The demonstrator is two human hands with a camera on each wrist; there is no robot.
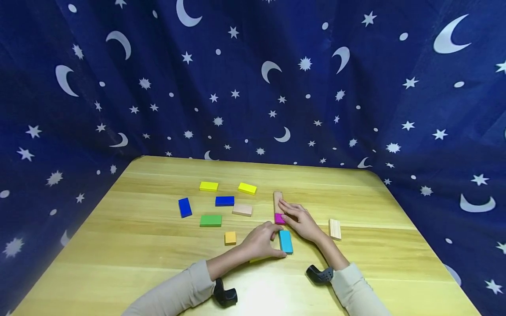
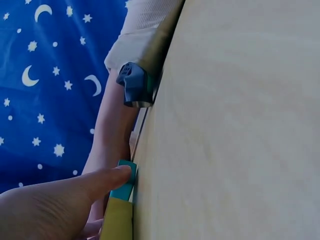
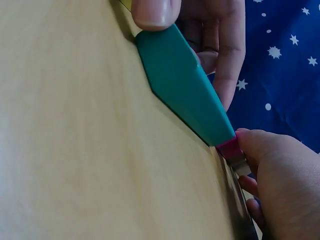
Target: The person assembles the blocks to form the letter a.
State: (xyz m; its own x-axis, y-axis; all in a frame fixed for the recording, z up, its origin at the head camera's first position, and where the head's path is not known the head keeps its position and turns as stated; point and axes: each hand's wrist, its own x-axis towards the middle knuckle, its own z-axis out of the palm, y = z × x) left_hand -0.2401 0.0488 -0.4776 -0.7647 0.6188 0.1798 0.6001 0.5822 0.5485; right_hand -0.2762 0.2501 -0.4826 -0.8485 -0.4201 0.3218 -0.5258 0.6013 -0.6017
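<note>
My left hand [image 1: 261,240] pinches a light-blue block [image 1: 286,242] lengthwise, thumb on its near end and fingertips at its far end. In the right wrist view, the light-blue block [image 3: 185,85] lies low over the table, one end right at the magenta block [image 3: 230,148]. Just beyond it in the head view, the magenta block [image 1: 280,218] meets a long pale wooden block [image 1: 278,199] in a line. My right hand [image 1: 302,221] rests along their right side, its extended fingers touching the pale block and its thumb against the magenta one.
Left of the hands lie blue [image 1: 224,201], green [image 1: 211,220], orange [image 1: 230,238] and pale pink [image 1: 242,210] blocks. Yellow blocks [image 1: 208,186] sit farther back, and another yellow block [image 2: 117,220] is under my left hand. A striped wooden block [image 1: 334,229] stands off to the right.
</note>
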